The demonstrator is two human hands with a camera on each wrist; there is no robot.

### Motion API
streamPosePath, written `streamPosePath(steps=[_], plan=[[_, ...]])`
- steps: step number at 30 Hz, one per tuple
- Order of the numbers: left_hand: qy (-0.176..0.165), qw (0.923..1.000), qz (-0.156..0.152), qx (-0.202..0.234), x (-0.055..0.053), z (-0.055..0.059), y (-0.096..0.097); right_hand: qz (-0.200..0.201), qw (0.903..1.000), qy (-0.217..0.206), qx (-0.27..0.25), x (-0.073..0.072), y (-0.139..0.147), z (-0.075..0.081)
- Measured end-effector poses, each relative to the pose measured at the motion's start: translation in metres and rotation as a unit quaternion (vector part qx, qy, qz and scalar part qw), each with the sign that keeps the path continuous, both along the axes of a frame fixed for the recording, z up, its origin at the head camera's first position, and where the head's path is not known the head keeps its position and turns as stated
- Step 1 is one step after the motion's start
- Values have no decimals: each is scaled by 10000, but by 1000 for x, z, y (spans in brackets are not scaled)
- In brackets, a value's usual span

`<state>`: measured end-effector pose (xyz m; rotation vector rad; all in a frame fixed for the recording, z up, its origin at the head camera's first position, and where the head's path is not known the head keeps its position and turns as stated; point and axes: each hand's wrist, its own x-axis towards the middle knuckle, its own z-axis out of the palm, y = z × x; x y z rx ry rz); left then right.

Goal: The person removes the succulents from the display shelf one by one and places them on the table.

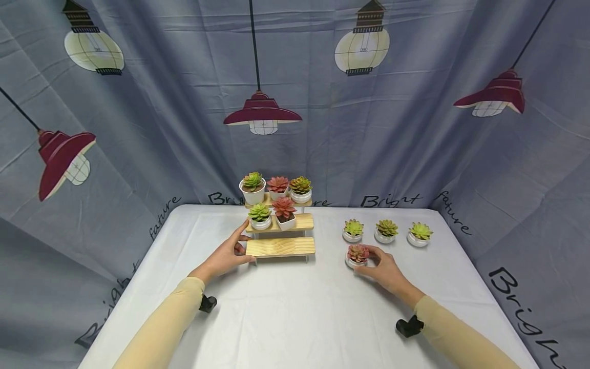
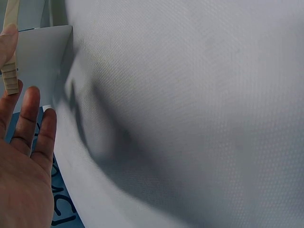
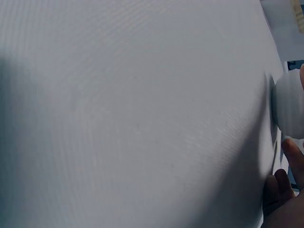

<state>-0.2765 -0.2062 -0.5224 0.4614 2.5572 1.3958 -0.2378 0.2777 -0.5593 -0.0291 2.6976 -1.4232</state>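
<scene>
My left hand grips the left side of a three-step wooden plant stand. Its thumb lies at the front step and its index finger reaches the middle one. In the left wrist view the thumb and index finger pinch a wooden step end, the other fingers extended. At the right, my right hand holds a reddish potted succulent, thumb and fingers on either side of its white round pot. That pot shows at the right edge of the right wrist view, close over the cloth.
The top step carries a green succulent, a red one and a dark green one. A green plant and a red plant stand on the middle step. Behind my right hand are three green succulents on the white table.
</scene>
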Motion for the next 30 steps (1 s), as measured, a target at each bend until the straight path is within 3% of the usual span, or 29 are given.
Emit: streamPosePath(steps=[15, 23, 30], plan=[[66, 10000, -24, -3, -1, -1, 0, 232, 9963, 793, -235, 2, 4, 36], [0, 10000, 14, 62, 0, -2, 0, 263, 9942, 1029, -179, 1, -15, 57], [7, 10000, 30, 10, 0, -2, 0, 419, 9913, 1171, -425, 0, -34, 68]])
